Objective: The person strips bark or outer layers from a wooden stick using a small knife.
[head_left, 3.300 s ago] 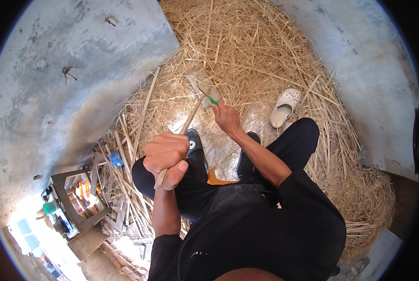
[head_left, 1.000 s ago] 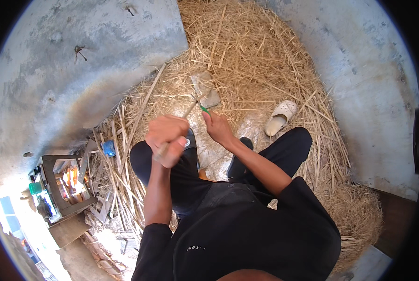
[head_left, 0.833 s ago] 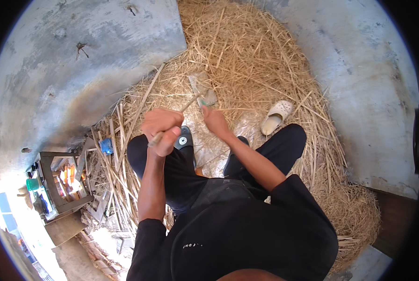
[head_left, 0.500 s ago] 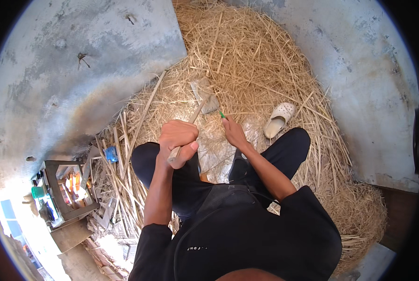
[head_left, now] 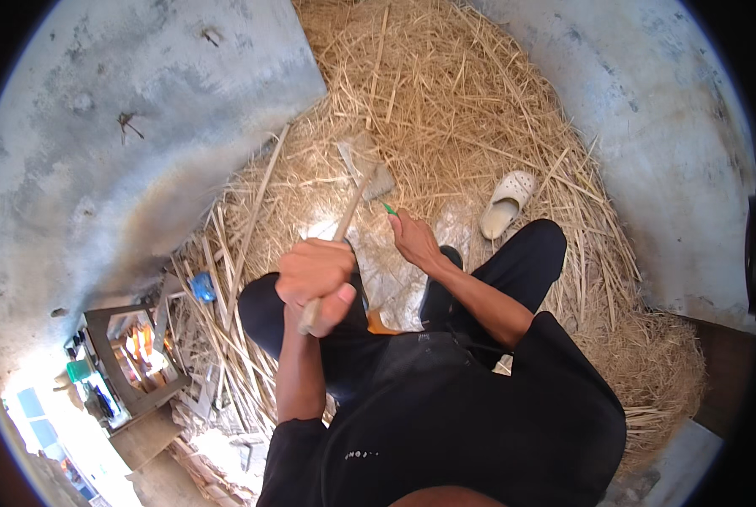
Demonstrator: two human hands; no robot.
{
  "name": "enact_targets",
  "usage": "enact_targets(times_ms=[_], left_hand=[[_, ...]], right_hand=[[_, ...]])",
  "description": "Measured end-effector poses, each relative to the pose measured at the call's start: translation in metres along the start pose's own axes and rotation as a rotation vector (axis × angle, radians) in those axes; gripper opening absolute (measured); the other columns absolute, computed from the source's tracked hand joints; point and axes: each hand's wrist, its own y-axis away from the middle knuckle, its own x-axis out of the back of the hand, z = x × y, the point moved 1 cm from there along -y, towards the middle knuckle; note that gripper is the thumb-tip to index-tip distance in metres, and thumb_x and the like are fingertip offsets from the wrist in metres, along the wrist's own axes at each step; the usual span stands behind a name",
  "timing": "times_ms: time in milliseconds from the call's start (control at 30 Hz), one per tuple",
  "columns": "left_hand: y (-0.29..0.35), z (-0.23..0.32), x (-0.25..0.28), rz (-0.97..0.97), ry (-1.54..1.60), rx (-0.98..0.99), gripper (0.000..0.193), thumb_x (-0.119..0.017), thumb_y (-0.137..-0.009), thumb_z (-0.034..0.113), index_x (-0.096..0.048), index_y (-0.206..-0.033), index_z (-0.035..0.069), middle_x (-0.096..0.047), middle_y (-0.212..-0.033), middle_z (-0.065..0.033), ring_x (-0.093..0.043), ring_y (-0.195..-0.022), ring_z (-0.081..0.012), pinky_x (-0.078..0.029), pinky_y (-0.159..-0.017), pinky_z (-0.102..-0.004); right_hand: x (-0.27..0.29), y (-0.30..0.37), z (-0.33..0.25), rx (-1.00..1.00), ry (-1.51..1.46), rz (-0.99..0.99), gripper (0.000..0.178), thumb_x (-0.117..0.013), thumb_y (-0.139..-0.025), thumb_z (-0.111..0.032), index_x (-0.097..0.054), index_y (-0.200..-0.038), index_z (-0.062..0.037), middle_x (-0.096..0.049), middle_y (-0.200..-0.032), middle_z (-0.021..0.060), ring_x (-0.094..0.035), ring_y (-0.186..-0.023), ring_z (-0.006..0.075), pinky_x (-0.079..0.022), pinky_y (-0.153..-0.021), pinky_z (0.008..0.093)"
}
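Note:
My left hand (head_left: 315, 275) is closed in a fist round a slender pale stick (head_left: 344, 221). One end of the stick slants up and away toward the straw, and its short near end pokes out below my thumb. To the right and a little farther off, my right hand (head_left: 413, 239) is closed on a small green object (head_left: 389, 208). Only its green tip shows past my fingers, so its kind is hidden. The two hands are apart, above the floor between my bent knees. Just beyond them lies a flat grey block (head_left: 380, 182).
Straw shavings (head_left: 445, 93) cover the floor ahead. A cream clog (head_left: 507, 205) lies to the right. Long split strips (head_left: 226, 262) and a blue crumpled bag (head_left: 201, 286) are at left, near a wooden frame (head_left: 133, 359). Weathered walls (head_left: 184, 127) stand on both sides.
My left hand has drawn nearer to my body with the stick in it. The right hand has shifted slightly left with the green object. The view has tilted a little.

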Motion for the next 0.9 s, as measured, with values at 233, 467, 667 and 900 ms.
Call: enact_targets(times_ms=[233, 467, 667, 900], left_hand=[[-0.003, 0.000, -0.005, 0.052, -0.017, -0.005, 0.035, -0.056, -0.076, 0.008, -0.034, -0.049, 0.002, -0.031, -0.045, -0.0044, -0.029, -0.034, -0.0189, -0.022, -0.038, -0.0326], [0.006, 0.001, -0.010, 0.074, -0.026, -0.027, 0.035, -0.057, -0.078, 0.009, -0.036, -0.051, 0.002, -0.034, -0.045, -0.0052, -0.031, -0.034, -0.0187, -0.023, -0.037, -0.0315], [0.012, -0.003, 0.001, 0.315, -0.137, -0.001, 0.037, -0.054, -0.081, 0.012, -0.036, -0.052, 0.001, -0.038, -0.045, -0.0068, -0.036, -0.035, -0.0169, -0.026, -0.036, -0.0305], [0.014, -0.007, -0.006, 0.504, -0.150, -0.043, 0.031, -0.049, -0.080, 0.007, -0.032, -0.055, 0.001, -0.034, -0.047, -0.0051, -0.025, -0.039, -0.0105, -0.020, -0.038, -0.0279]], right_hand=[[0.017, 0.039, -0.060, 0.110, -0.326, 0.078, 0.021, -0.047, -0.099, -0.021, -0.049, -0.095, -0.0002, -0.053, -0.059, 0.0265, -0.057, -0.058, 0.0466, -0.040, -0.052, 0.0527], [-0.006, -0.016, -0.016, -0.046, -0.061, -0.003, 0.036, -0.041, -0.101, -0.031, -0.057, -0.095, 0.0011, -0.061, -0.076, 0.0310, -0.060, -0.073, 0.0495, -0.045, -0.063, 0.0556], [0.020, -0.014, -0.051, 0.118, -0.250, 0.102, 0.032, -0.044, -0.099, -0.032, -0.057, -0.095, -0.0025, -0.059, -0.069, 0.0294, -0.058, -0.067, 0.0504, -0.045, -0.064, 0.0571], [0.007, -0.014, -0.048, 0.109, -0.093, 0.062, 0.032, -0.045, -0.100, -0.032, -0.057, -0.095, -0.0024, -0.058, -0.067, 0.0292, -0.057, -0.063, 0.0500, -0.043, -0.059, 0.0577]])
